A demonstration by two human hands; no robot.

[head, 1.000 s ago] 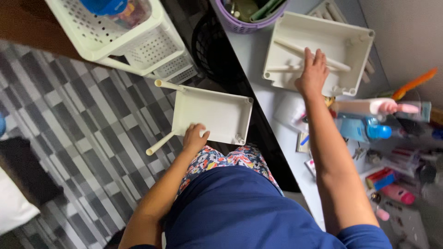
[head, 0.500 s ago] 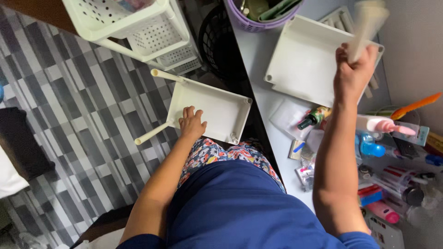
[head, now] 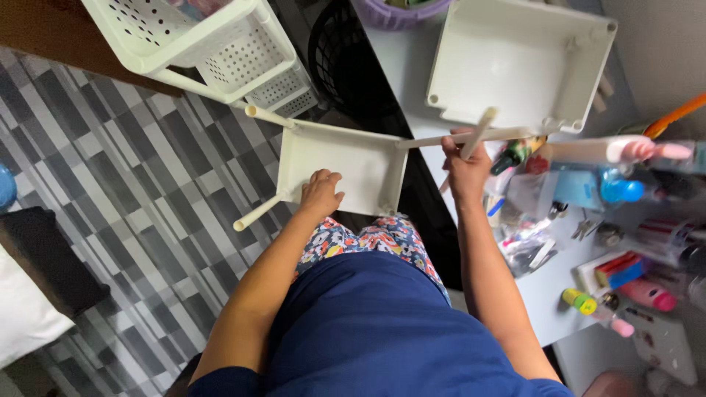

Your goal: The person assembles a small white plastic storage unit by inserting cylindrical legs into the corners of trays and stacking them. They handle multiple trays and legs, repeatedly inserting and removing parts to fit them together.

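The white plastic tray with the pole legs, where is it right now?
In the head view, the white plastic tray sits centre-left on the person's lap under the left hand, below the white perforated basket.

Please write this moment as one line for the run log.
left hand: flat on white tray | right hand: grips two white rods | second white tray: on the desk

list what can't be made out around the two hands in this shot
Head view only:
- Right hand holds white rods; how many is blurred.
- Purple tub: contents cut off by the top edge.
- Left hand on white tray: its near rim is hidden by the knees.
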